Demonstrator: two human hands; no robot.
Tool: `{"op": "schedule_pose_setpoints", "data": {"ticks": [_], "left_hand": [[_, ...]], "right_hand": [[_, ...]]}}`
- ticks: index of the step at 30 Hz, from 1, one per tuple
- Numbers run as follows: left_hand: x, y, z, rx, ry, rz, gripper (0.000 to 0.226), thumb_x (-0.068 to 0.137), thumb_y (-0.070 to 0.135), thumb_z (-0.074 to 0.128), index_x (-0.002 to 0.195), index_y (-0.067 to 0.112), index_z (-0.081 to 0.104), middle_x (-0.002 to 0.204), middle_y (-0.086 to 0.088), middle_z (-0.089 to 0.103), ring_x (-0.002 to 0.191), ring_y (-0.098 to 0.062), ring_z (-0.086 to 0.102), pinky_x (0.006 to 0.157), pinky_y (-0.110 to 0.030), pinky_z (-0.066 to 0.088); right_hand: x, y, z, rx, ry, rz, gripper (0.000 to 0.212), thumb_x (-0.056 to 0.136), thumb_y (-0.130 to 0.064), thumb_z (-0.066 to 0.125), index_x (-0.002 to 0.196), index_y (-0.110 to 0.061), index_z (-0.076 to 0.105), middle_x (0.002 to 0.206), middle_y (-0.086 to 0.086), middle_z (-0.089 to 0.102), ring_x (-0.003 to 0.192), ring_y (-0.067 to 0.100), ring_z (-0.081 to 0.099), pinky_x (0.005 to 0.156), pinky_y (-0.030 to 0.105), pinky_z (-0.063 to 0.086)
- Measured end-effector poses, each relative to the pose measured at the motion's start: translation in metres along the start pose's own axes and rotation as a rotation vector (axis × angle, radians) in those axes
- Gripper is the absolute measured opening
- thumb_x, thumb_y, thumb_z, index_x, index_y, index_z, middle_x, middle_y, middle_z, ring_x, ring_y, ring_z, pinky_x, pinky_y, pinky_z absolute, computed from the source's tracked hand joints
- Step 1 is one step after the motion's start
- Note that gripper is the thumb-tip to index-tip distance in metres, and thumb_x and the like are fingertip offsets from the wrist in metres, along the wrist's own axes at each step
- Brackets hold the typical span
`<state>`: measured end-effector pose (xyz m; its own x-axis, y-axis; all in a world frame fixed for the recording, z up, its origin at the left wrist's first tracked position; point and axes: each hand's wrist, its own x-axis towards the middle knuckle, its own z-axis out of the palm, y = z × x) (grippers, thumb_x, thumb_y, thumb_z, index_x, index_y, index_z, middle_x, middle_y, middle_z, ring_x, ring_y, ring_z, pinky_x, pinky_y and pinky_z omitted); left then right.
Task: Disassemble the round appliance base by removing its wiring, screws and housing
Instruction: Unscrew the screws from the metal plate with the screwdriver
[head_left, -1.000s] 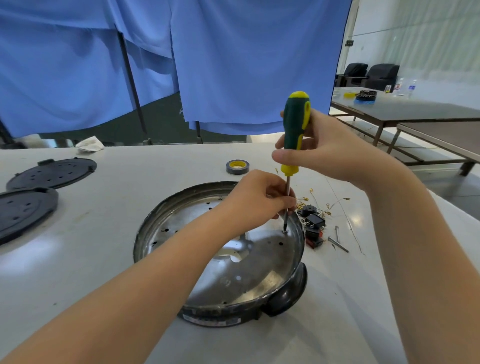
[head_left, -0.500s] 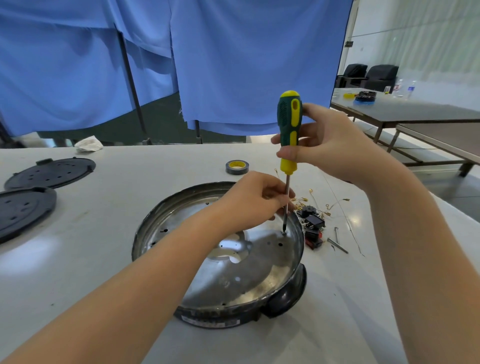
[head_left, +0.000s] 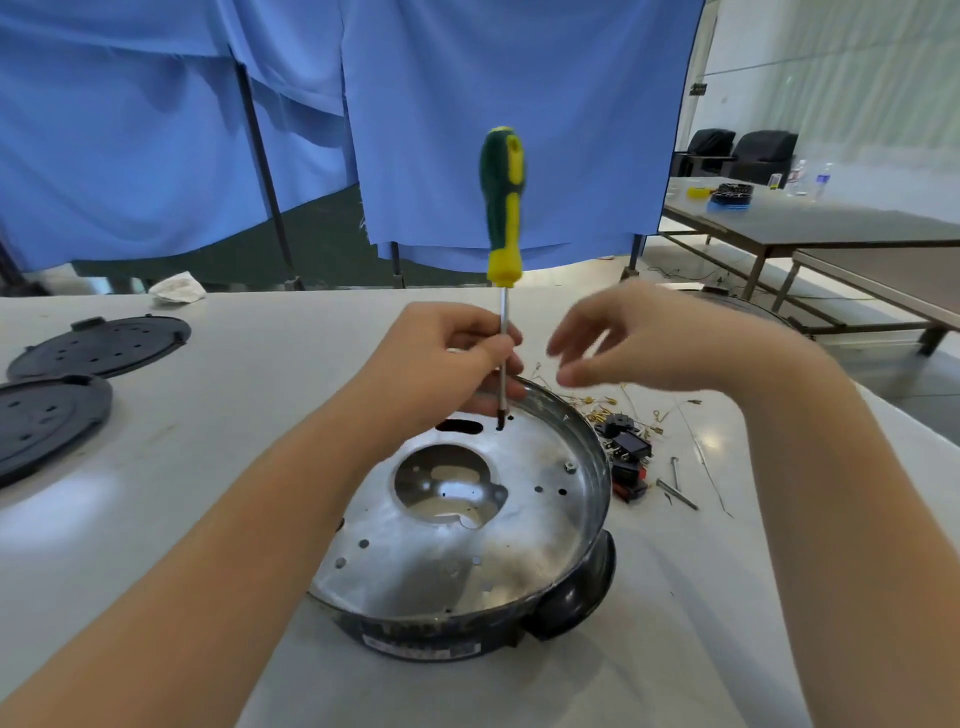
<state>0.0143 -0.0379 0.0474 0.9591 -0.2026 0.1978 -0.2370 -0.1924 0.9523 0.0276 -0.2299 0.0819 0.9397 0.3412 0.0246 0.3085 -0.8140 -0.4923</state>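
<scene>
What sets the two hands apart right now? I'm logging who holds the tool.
The left hand pinches the screwdriver by its metal shaft; the right hand holds nothing. The left hand's fingers are curled, the right hand's loosely spread. The left hand looks sharp, the right is motion-blurred. Both hover over the far rim of the round appliance base.

Base (head_left: 519, 525): shiny scuffed metal pan, black plastic shell. Screwdriver (head_left: 502, 208): glossy plastic grip, steel shaft.
</scene>
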Motion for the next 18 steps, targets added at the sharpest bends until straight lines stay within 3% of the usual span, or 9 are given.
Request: {"op": "schedule_pose_setpoints", "data": {"ticks": [3, 5, 8, 11, 18], "left_hand": [[-0.01, -0.008, -0.014, 0.02, -0.005, -0.076, 0.014, 0.096, 0.005, 0.053, 0.094, 0.008, 0.067, 0.081, -0.01, 0.072, 0.069, -0.018, 0.074, 0.054, -0.025, 0.058], [-0.017, -0.015, -0.021, 0.033, -0.006, -0.123, 0.014, 0.095, 0.005, 0.054, 0.093, 0.009, 0.067, 0.081, -0.01, 0.072, 0.07, -0.019, 0.074, 0.055, -0.026, 0.058], [-0.025, -0.024, -0.029, 0.016, 0.005, -0.169, 0.013, 0.095, 0.006, 0.054, 0.093, 0.008, 0.067, 0.082, -0.012, 0.073, 0.072, -0.02, 0.074, 0.054, -0.024, 0.057], [-0.031, -0.033, -0.033, 0.006, 0.015, -0.187, 0.012, 0.094, 0.006, 0.056, 0.093, 0.009, 0.067, 0.081, -0.009, 0.074, 0.073, -0.02, 0.074, 0.056, -0.025, 0.058], [-0.039, -0.044, -0.035, -0.02, 0.025, -0.204, 0.012, 0.093, 0.007, 0.057, 0.093, 0.012, 0.068, 0.079, -0.007, 0.074, 0.072, -0.019, 0.074, 0.053, -0.022, 0.056]], "right_hand": [[0.003, -0.003, 0.013, -0.157, -0.132, 0.095, 0.012, 0.078, -0.024, 0.077, 0.084, -0.032, 0.071, 0.087, -0.013, 0.069, 0.079, 0.006, 0.065, 0.066, 0.023, 0.049], [0.005, -0.006, 0.022, -0.225, -0.179, 0.142, 0.011, 0.076, -0.02, 0.078, 0.08, -0.029, 0.072, 0.083, -0.012, 0.069, 0.077, 0.008, 0.063, 0.064, 0.023, 0.047], [0.008, -0.01, 0.035, -0.292, -0.246, 0.192, 0.015, 0.075, -0.015, 0.078, 0.087, -0.022, 0.074, 0.088, -0.007, 0.07, 0.077, 0.011, 0.062, 0.061, 0.023, 0.046], [0.009, -0.014, 0.042, -0.344, -0.247, 0.209, 0.019, 0.077, -0.012, 0.076, 0.095, -0.017, 0.074, 0.096, -0.002, 0.07, 0.085, 0.017, 0.064, 0.066, 0.024, 0.049], [0.011, -0.015, 0.045, -0.372, -0.262, 0.201, 0.015, 0.075, -0.013, 0.077, 0.088, -0.019, 0.073, 0.088, -0.004, 0.069, 0.074, 0.013, 0.06, 0.055, 0.021, 0.043]]}}
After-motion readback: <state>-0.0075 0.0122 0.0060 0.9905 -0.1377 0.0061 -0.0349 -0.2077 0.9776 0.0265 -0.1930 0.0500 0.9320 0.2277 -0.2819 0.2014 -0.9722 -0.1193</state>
